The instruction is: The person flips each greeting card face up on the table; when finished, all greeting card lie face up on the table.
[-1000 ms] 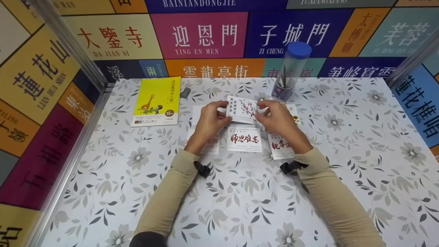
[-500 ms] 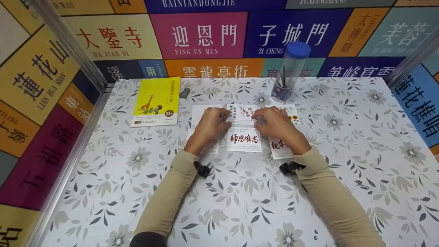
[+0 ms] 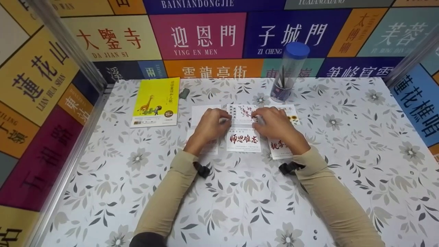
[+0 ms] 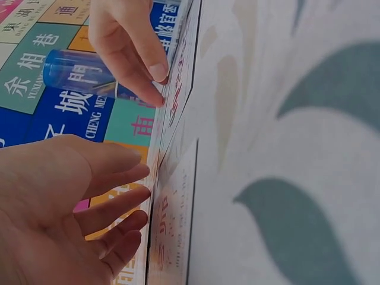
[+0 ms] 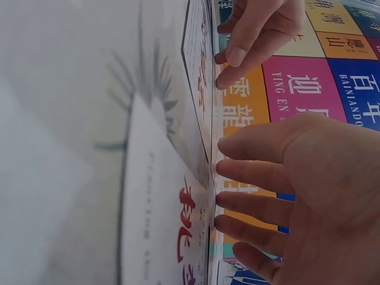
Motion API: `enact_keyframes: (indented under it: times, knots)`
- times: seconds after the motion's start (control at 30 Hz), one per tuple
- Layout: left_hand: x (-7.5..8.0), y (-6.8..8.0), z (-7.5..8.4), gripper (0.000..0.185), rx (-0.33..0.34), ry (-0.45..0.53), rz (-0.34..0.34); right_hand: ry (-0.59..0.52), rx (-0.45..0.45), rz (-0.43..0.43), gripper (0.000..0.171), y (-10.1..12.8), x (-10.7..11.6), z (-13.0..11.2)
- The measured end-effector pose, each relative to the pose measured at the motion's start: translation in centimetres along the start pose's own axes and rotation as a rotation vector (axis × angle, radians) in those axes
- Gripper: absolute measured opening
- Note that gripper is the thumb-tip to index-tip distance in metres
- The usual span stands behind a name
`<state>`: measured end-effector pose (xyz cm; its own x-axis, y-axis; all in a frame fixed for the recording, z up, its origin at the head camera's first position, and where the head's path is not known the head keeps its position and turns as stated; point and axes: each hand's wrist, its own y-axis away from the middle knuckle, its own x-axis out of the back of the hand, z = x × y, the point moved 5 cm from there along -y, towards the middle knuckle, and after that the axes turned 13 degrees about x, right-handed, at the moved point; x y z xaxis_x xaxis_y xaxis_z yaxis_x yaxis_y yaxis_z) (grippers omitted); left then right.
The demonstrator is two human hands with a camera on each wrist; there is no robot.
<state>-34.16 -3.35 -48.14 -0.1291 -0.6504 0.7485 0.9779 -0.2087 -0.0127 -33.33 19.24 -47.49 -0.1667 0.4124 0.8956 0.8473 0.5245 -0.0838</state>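
A white card with red blossoms and dark characters [image 3: 242,115] lies flat in the back row of cards in the head view. My left hand [image 3: 211,126] touches its left edge, and my right hand [image 3: 277,124] is at its right edge. Both wrist views show loosely extended fingers of the left hand [image 4: 71,208] and right hand [image 5: 326,184], low at the tabletop. In front lies a card with large red characters [image 3: 243,140]. A sunflower card [image 3: 292,118] and a red-lettered card [image 3: 278,151] are partly under the right hand; a pale card [image 3: 199,113] is partly covered by the left.
A yellow book [image 3: 156,101] lies at the back left, beside a small dark grey object [image 3: 184,93]. Behind the right hand stands a clear tube with a blue lid [image 3: 289,72], dark sticks inside. Printed panels [image 3: 199,34] border the flower-patterned tabletop [image 3: 233,206].
One second ago both hands held the blossom card raised and tilted. It has come down flat behind the middle card, and the fingers have loosened at its edges.
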Motion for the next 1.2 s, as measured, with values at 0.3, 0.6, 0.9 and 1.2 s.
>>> enact_keyframes:
  times: [0.3,0.6,0.9,1.2]
  knots:
    - [1.0,0.2,-1.2,0.026,0.038,0.061,0.027,-0.007,0.050,0.028,0.049,-0.4,-0.5,-1.1]
    - [3.1,0.8,-3.9,0.026,0.092,0.043,0.067,-0.090,0.176,0.043,0.048,-2.1,-1.9,-4.9]
    - [5.5,2.3,-6.8,0.029,0.175,0.010,0.051,-0.150,0.205,-0.011,0.049,-4.3,-3.4,-7.5]
    - [7.3,3.5,-9.0,0.035,0.333,0.040,0.050,-0.162,0.217,-0.076,0.050,-5.4,-4.9,-8.7]
